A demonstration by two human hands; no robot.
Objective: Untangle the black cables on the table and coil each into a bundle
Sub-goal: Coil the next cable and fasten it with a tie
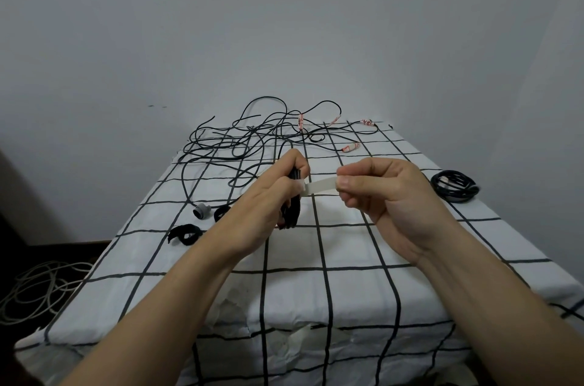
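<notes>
On the grid-cloth table [347,259], the tangled black cables [240,139] sprawl at the far end. The left hand [268,205] curls tight round a coiled cable bundle [292,208] above the table's middle, and its fingers hide most of the coil. The right hand [388,192] pinches, thumb against forefinger, 1 end of a white tape strip [320,187] stretched to that bundle. A second coil [455,185] lies near the right edge.

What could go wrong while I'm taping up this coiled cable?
1. The tape is stretched in the air between your right hand and the bundle. It could twist and stick to itself or to your fingers before it wraps round.
2. Only your left hand keeps the bundle together. If that grip eases while you pull the tape, the loops may spring apart.
</notes>
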